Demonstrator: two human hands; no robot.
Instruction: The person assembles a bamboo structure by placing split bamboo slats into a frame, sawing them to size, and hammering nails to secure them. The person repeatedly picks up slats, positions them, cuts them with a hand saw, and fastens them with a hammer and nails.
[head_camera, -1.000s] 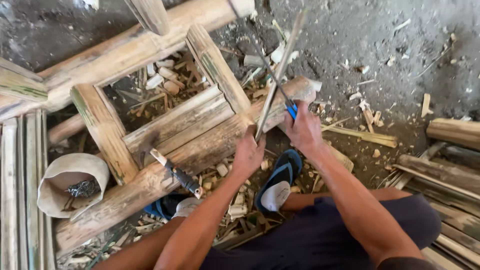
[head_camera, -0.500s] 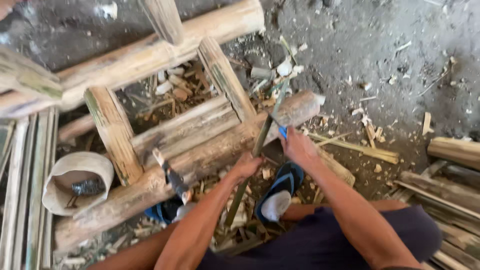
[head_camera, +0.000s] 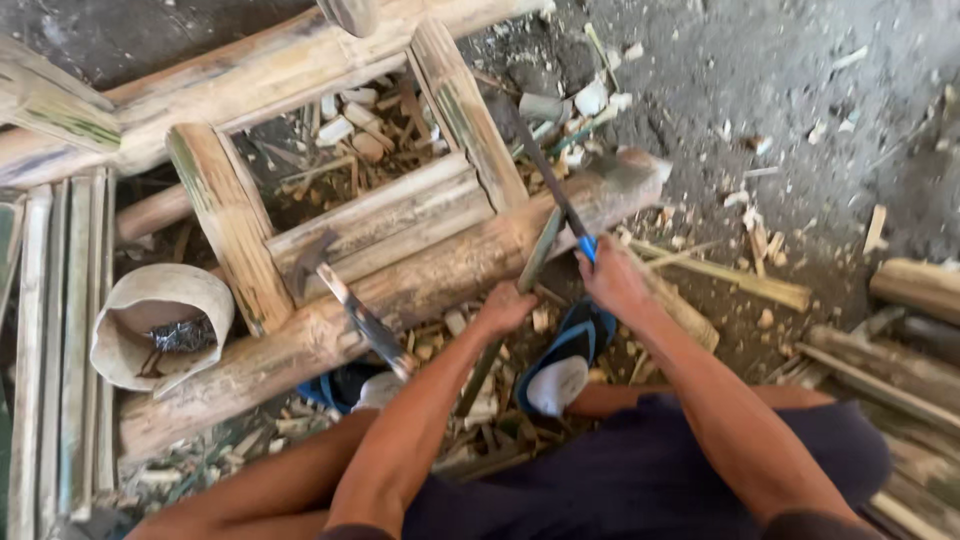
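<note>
On the chip-strewn ground, the left hand (head_camera: 503, 310) grips a bamboo strip (head_camera: 538, 252) upright; the right hand (head_camera: 612, 280) holds a blade (head_camera: 535, 160) just beside it.

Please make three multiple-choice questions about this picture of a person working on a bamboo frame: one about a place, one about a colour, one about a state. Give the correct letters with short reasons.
1. Where does the hammer lie?
A. on the thick bamboo pole
B. inside the curved bamboo piece
C. in the person's lap

2. What colour is the handle part seen above the right hand?
A. red
B. blue
C. yellow

3. What is the left hand doing?
A. resting open on the ground
B. gripping a thin bamboo strip
C. holding the hammer

Answers:
1 A: the hammer rests across the bamboo pole, with no hand on it.
2 B: a blue handle shows above the fist.
3 B: the fingers close around the bamboo strip.
</note>
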